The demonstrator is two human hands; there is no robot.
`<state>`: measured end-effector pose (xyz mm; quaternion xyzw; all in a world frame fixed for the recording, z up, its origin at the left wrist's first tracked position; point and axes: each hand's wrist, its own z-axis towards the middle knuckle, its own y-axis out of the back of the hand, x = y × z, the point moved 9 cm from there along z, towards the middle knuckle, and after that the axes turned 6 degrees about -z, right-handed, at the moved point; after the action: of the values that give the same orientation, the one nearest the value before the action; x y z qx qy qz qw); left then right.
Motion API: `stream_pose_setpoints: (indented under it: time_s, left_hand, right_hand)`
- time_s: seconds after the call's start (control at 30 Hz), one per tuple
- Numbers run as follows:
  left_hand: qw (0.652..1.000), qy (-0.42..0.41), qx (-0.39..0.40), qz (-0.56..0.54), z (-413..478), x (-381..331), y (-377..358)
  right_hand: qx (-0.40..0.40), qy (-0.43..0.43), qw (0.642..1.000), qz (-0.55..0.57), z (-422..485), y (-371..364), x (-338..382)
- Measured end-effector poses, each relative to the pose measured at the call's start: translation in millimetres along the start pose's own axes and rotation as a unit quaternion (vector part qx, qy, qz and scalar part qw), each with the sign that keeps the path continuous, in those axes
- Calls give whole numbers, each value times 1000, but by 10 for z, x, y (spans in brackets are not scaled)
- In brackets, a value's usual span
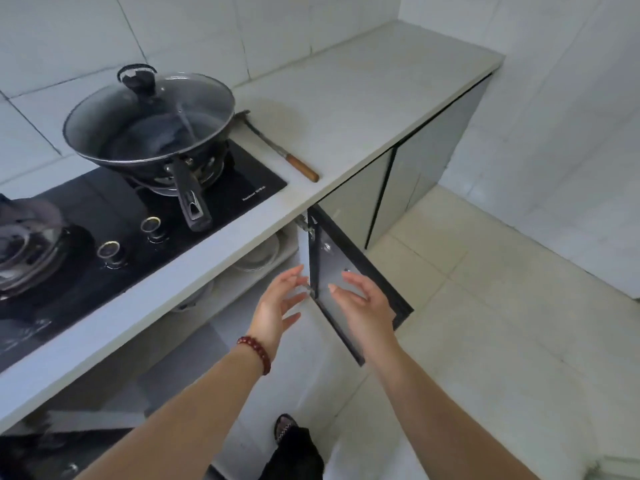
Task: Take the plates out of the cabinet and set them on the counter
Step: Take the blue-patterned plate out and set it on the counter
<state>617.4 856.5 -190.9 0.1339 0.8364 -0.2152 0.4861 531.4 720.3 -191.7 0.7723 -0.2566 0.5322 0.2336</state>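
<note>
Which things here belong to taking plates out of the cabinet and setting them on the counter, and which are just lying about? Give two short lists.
Belong to the job:
plates inside the cabinet
open cabinet door
counter
left hand and right hand, both open and empty

Just lying about:
lidded wok
gas hob
wooden-handled spatula

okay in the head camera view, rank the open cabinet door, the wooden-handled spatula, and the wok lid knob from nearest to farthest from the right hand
From the right hand:
1. Open cabinet door, directly behind the fingers, below the counter edge.
2. Wooden-handled spatula, up on the counter, right of the stove.
3. Wok lid knob, far left, near the tiled wall.
</note>
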Motion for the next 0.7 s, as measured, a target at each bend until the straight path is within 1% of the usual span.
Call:
stream_pose_setpoints:
  time_s: [0.13,0.33,0.47,0.57,0.7]
  left_hand:
    - [999,-16,-26,-12,296,-251,207]
    - [993,-38,-101,-44,410,-378,556]
    - [978,-47,-184,-88,359,-338,796]
    - [965,-54,-230,-116,285,-243,934]
    - [951,-65,-276,-123,171,-65,1132]
  right_hand:
    - [58,7,998,-28,356,-370,172]
    - [161,7,985,-57,646,-906,271]
    - [253,17,962,-104,744,-1242,270]
    - [296,28,947,-122,811,-1464,236]
    - [350,23,926,-139,769,-1757,57]
